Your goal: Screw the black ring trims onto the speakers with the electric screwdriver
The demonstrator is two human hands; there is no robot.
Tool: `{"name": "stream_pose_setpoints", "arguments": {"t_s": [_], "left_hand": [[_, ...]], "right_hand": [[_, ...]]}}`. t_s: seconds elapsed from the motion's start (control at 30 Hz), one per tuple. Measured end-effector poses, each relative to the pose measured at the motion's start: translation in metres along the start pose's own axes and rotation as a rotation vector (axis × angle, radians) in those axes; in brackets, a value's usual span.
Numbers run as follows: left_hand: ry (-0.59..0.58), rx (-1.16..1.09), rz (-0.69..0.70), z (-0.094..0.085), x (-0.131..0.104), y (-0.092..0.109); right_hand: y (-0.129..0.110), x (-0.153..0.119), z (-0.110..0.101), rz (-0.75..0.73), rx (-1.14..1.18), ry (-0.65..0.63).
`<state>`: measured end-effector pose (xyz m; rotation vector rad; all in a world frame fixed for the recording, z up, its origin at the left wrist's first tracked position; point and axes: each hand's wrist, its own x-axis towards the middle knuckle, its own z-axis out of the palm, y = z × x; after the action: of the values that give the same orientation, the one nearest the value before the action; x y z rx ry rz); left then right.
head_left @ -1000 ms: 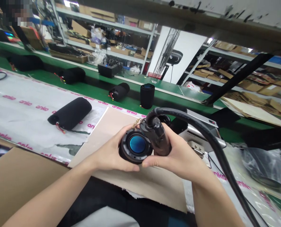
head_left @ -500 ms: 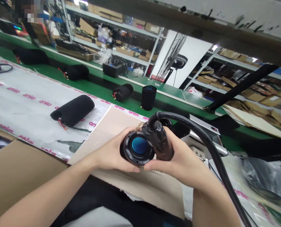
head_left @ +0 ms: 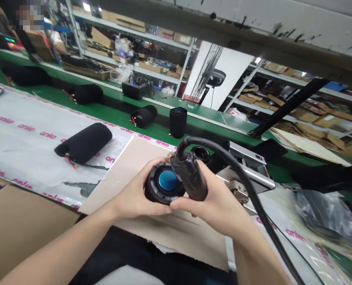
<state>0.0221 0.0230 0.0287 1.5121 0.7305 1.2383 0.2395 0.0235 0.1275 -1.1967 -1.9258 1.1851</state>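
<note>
My left hand (head_left: 137,196) is wrapped round a black cylindrical speaker (head_left: 156,194), whose round end with a blue disc faces up. In my right hand (head_left: 213,198) is a dark corded tool (head_left: 192,178), gripped upright against the speaker's right side. A thick black cable arches from the tool's top over my right forearm. My right thumb meets the speaker's near edge, close to my left thumb. The tool's lower tip is hidden. Below both hands lies a beige board (head_left: 128,166).
A black fabric cylinder (head_left: 85,142) with red wires lies on the printed sheet (head_left: 24,130) at left. Several more are on the green belt (head_left: 113,109); one (head_left: 178,122) stands upright. A silver device (head_left: 247,166) and clear plastic (head_left: 327,213) are at right.
The whole view has shifted, so most things appear further left. Both hands keep their hold on the speaker and the tool, and the tool overlaps the speaker's right edge slightly more.
</note>
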Motion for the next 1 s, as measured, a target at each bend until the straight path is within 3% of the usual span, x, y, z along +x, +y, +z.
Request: {"name": "stream_pose_setpoints", "arguments": {"t_s": [0.13,0.27,0.43,0.47,0.53,0.67,0.77,0.83,1.0], "left_hand": [[-0.013,0.053,0.017,-0.002,-0.004,-0.003],[0.016,0.037,0.034,-0.003,-0.006,0.000],[0.157,0.129,-0.029,0.011,-0.003,0.012],[0.185,0.193,-0.031,0.013,-0.003,0.015],[0.200,0.310,-0.010,0.016,-0.003,0.020],[0.230,0.424,-0.015,0.015,-0.005,0.025],[0.241,0.464,-0.039,0.020,0.000,0.024],[0.194,0.456,-0.029,0.030,0.009,0.021],[-0.013,0.352,0.037,0.070,0.032,0.013]], "right_hand": [[-0.003,-0.008,0.005,0.065,-0.082,0.035],[-0.003,-0.004,0.007,0.008,-0.030,0.038],[0.000,-0.009,-0.005,0.103,0.081,0.028],[0.001,-0.013,-0.011,0.119,0.132,0.091],[0.003,-0.024,-0.028,0.051,0.268,0.338],[0.003,-0.045,-0.065,-0.384,0.501,0.899],[0.004,-0.053,-0.083,-0.545,0.543,1.145],[0.007,-0.053,-0.089,-0.551,0.498,1.175],[0.020,-0.037,-0.091,-0.406,0.384,1.009]]}}
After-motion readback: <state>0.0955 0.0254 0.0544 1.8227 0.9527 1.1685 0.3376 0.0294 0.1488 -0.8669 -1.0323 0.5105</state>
